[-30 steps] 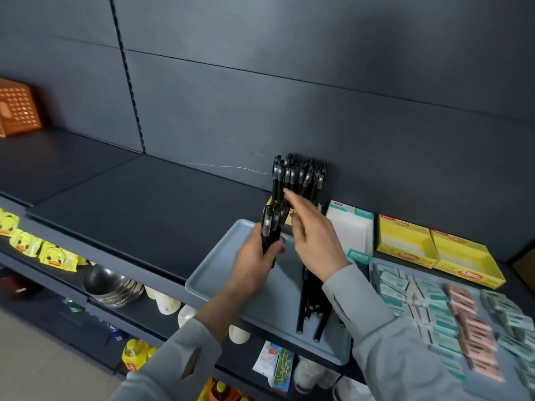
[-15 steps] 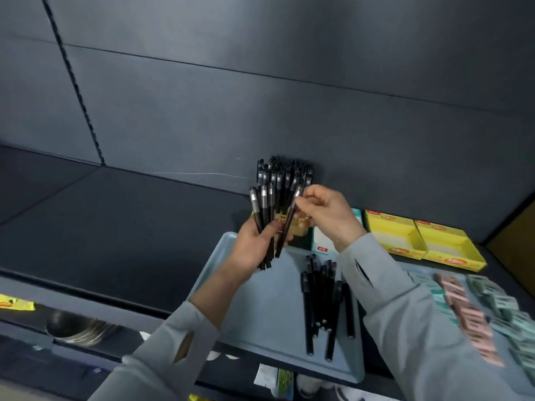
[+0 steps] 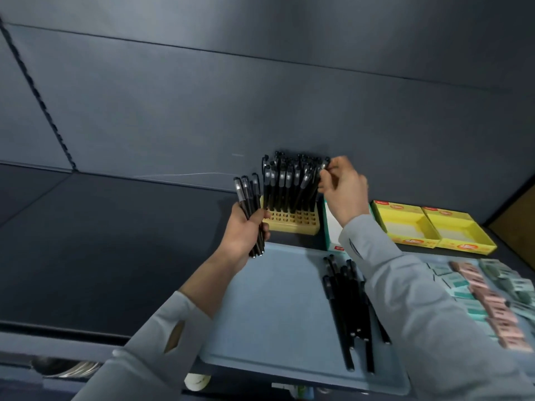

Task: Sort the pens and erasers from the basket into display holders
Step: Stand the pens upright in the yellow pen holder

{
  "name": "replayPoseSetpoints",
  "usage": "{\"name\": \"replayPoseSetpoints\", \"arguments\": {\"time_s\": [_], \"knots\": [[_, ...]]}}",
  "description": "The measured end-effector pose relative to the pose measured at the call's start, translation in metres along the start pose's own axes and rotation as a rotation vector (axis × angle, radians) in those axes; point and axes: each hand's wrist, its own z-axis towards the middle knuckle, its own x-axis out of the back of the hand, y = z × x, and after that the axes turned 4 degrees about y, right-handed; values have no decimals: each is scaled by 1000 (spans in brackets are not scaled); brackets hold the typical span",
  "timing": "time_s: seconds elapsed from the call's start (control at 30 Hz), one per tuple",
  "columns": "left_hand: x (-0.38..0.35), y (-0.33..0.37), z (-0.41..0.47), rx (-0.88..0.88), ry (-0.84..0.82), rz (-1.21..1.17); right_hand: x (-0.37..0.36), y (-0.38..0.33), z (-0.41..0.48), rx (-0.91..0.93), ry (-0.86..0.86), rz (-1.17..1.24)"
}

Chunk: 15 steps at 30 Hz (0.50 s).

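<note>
My left hand (image 3: pixel 244 230) grips a small bunch of black pens (image 3: pixel 249 204) upright, just left of the yellow pen holder (image 3: pixel 295 222). Several black pens (image 3: pixel 289 180) stand in that holder against the back wall. My right hand (image 3: pixel 343 186) pinches the top of one pen (image 3: pixel 323 166) at the holder's right end. More black pens (image 3: pixel 350 308) lie loose on the blue-grey tray (image 3: pixel 269 308) in front. Green and pink erasers (image 3: pixel 492 296) lie spread on the shelf at the right.
A white and teal box (image 3: pixel 333 227) stands right of the pen holder, partly behind my right arm. Two yellow open boxes (image 3: pixel 428 230) sit further right. The dark shelf (image 3: pixel 101 233) stretches left. Lower shelves with goods show under the front edge.
My right hand has carried one pen from the bunch in my left hand up and right to the holder's right end. The view has tilted toward the wall.
</note>
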Motion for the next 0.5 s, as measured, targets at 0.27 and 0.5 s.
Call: {"name": "replayPoseSetpoints", "arguments": {"time_s": [0.27, 0.5], "knots": [[8, 0, 5, -11, -70, -87, -13, 4, -2, -32, -29, 15], [-5, 0, 0, 8, -101, -127, -12, 7, 6, 1, -115, 1]]}}
